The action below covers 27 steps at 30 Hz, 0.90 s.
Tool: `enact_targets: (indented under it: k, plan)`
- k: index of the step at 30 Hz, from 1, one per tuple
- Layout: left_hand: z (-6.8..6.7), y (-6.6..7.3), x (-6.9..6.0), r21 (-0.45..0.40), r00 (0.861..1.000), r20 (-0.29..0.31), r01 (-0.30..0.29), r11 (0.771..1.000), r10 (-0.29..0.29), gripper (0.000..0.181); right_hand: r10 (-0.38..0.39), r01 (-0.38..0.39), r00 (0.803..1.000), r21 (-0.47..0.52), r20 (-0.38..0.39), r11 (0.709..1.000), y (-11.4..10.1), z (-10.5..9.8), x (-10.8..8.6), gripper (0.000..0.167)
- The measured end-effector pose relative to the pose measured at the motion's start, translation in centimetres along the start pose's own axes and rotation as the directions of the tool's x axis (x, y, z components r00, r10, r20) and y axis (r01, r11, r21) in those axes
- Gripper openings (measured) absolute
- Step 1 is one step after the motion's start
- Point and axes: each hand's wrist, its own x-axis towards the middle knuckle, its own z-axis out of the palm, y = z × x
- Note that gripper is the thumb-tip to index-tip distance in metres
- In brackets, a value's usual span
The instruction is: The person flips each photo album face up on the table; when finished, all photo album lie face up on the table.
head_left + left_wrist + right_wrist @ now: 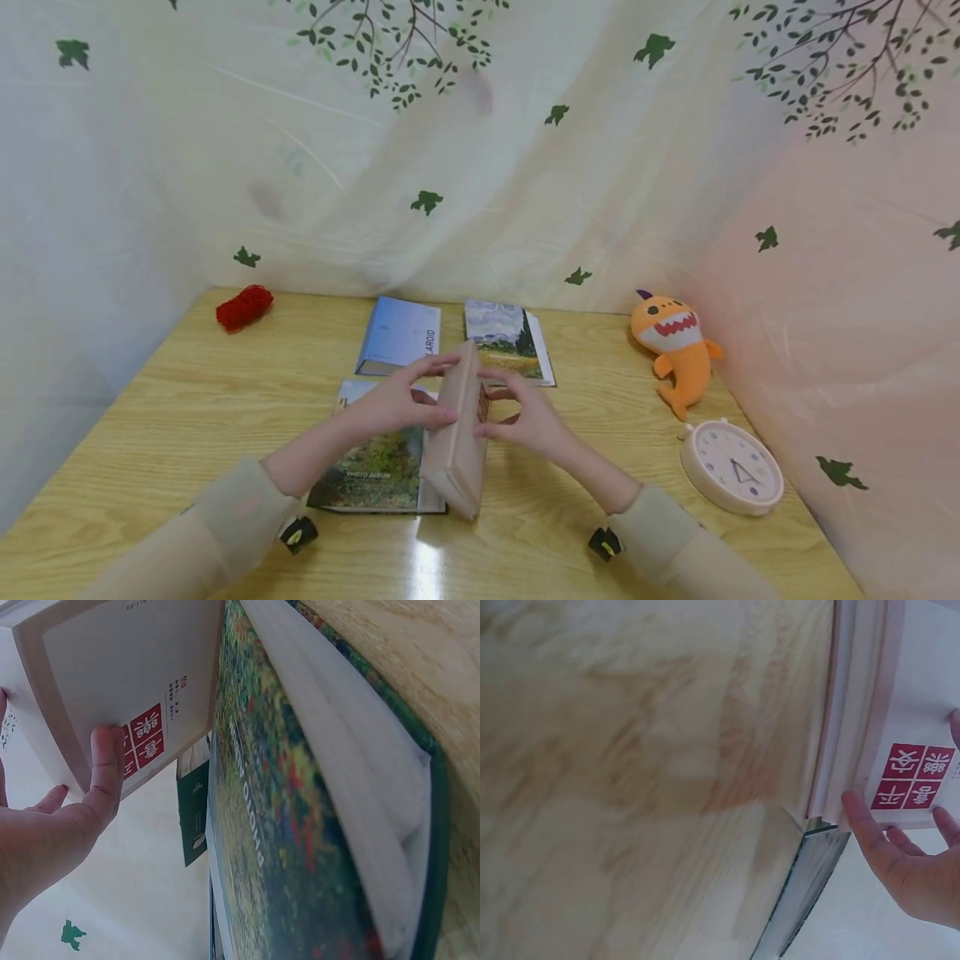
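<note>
In the head view, a thick pale pink book (455,450) stands upright between both hands, with red blocks of white characters on its covers. My left hand (401,402) grips it from the left, thumb on that face and fingers toward the top edge. From the other side my right hand (531,419) holds it between thumb and fingers. Beside the book, on the left, lies a photo album (367,479) with a painted garden cover; its right part is partly hidden. In the left wrist view, the book (82,667) rises close to the album's cover (262,825).
Behind the hands lie a blue album (401,329) and a landscape-painting album (498,333). Red yarn (244,307) sits far left. An orange shark plush (678,350) and a round white clock (731,467) are on the right. Fabric walls border the wooden table (187,417).
</note>
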Motion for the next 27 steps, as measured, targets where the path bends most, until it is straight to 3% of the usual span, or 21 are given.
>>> enact_targets:
  k: [7, 12, 21, 27]
  plan:
    - [-0.1, 0.0, -0.4, 0.015, 0.998, -0.029, 0.048, 0.999, -0.047, 0.083, 0.018, -0.013, 0.999, -0.108, 0.045, 0.994, 1.6, 0.2, 0.4, 0.088]
    - [0.1, 0.2, -0.5, -0.005, 0.998, -0.024, 0.058, 0.998, -0.058, 0.083, 0.021, -0.010, 0.996, -0.131, 0.085, 0.991, 2.3, 0.2, 0.5, 0.093]
    - [0.5, 1.2, -0.4, -0.112, 0.999, 0.024, -0.020, 0.994, 0.023, 0.080, 0.114, -0.114, 0.986, -0.010, 0.122, 0.993, 2.2, -0.3, 0.0, 0.089]
    - [0.8, 1.4, -0.5, -0.183, 0.996, 0.050, -0.064, 0.981, 0.074, 0.086, 0.061, -0.062, 0.992, 0.005, 0.109, 0.998, 1.5, -0.9, -0.4, 0.092]
